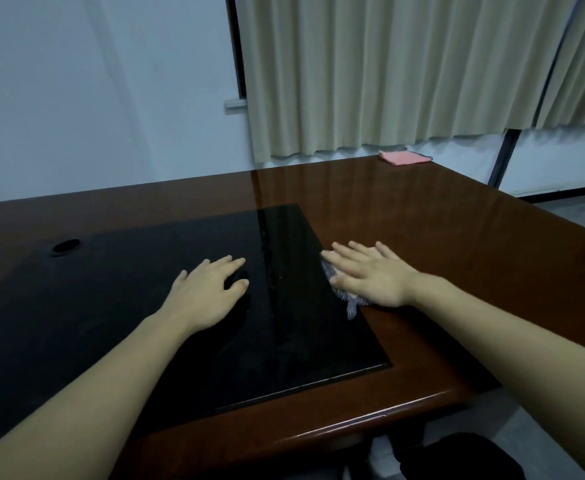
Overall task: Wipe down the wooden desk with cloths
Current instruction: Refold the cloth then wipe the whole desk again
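Note:
The wooden desk (405, 209) is glossy red-brown with a large black inset panel (284, 341). My right hand (370, 275) lies flat, fingers spread, pressing a grey patterned cloth (341, 292) onto the panel's right edge; most of the cloth is hidden under the palm. My left hand (208, 289) rests palm-down on the black panel, fingers slightly apart. A darker patch lies under its thumb and forefinger; I cannot tell whether it is a dark cloth or a shadow. A folded pink cloth (403, 156) lies at the desk's far right corner.
A round cable hole (66, 246) sits in the panel at the left. Beige curtains (388, 71) hang behind the desk, with a white wall (93, 98) to the left. A dark chair seat (457, 459) stands below the near desk edge.

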The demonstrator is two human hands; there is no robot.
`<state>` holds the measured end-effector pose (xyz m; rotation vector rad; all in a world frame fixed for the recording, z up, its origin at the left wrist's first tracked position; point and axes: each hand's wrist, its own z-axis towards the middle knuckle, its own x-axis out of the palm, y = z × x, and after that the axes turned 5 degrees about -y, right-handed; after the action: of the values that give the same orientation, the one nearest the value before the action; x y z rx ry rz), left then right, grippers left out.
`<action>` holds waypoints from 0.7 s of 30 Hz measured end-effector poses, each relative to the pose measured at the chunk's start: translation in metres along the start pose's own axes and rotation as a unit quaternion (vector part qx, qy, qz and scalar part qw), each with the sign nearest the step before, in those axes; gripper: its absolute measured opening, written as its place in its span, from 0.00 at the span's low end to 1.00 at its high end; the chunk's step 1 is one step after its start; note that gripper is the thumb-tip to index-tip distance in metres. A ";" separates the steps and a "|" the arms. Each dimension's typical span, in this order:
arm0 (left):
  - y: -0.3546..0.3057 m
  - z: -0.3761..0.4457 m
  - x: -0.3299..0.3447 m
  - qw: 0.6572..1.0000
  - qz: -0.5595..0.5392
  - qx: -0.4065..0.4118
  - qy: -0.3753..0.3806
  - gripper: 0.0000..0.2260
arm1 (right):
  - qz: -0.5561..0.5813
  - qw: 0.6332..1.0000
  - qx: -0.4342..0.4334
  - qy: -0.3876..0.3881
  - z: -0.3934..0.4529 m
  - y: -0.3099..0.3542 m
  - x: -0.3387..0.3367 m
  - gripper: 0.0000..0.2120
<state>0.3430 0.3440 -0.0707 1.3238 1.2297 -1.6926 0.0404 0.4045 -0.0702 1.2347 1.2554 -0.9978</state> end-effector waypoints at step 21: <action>0.010 -0.009 0.015 1.000 0.009 -0.006 -0.019 0.24 | 0.004 0.998 -0.060 0.010 0.003 0.047 0.004 0.29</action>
<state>0.3509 0.3498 -0.0885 1.2874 1.2003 -1.6876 0.0877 0.4072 -0.0694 1.1586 1.3049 -0.8936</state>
